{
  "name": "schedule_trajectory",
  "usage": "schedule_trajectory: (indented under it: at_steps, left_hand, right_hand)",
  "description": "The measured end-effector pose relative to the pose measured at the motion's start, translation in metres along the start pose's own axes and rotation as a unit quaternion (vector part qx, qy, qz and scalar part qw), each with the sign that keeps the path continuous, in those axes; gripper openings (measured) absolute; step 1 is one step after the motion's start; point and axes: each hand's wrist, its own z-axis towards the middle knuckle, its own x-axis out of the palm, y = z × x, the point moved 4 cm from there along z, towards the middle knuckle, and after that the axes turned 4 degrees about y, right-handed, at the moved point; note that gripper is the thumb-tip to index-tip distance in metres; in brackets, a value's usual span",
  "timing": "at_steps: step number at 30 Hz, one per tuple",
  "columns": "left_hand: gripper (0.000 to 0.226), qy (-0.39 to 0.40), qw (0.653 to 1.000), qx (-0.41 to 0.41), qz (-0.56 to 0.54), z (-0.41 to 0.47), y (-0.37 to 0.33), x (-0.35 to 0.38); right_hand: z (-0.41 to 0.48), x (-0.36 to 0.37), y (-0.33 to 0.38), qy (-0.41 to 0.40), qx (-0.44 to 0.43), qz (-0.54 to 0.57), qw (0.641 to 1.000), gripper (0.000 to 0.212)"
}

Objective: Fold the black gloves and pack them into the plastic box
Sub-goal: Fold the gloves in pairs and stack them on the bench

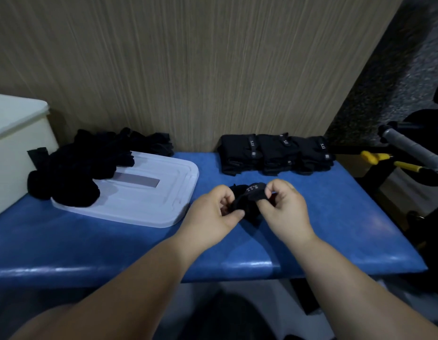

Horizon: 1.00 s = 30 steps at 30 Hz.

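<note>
Both hands grip one black glove (249,196) with a white printed strap, just above the blue bench (335,217). My left hand (214,209) pinches its left side and my right hand (285,204) pinches its right edge. A loose heap of black gloves (83,165) lies at the back left, partly on a white box lid (149,197). Three neat stacks of folded black gloves (276,153) stand in a row at the back right. The white plastic box (14,143) stands at the far left edge.
A wood-grain wall (188,69) rises right behind the bench. To the right of the bench stands dark equipment with a grey-taped handle (409,148) and yellow parts (377,157). The bench's front edge (164,268) is close to my body.
</note>
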Motion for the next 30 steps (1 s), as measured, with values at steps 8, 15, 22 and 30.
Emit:
schedule_trajectory:
  at_steps: [8, 15, 22, 30]
  left_hand:
    - [0.023, -0.03, 0.999, 0.0, -0.029, 0.001, 0.001, -0.006]
    - [0.037, -0.076, 0.997, -0.027, 0.002, -0.001, -0.002, -0.008]
    - [0.027, -0.021, 0.996, -0.051, -0.076, -0.001, 0.0, -0.001]
    - [0.042, 0.066, 0.921, -0.16, -0.35, 0.003, 0.006, 0.004]
  right_hand:
    - [-0.004, 0.002, 0.004, 0.016, 0.046, 0.015, 0.999, 0.026]
    - [-0.006, -0.001, 0.01, 0.022, 0.056, -0.091, 0.994, 0.022]
    - [-0.006, 0.003, 0.014, 0.035, 0.051, 0.01, 0.998, 0.028]
    - [-0.003, 0.002, 0.012, 0.092, 0.049, 0.171, 0.98, 0.032]
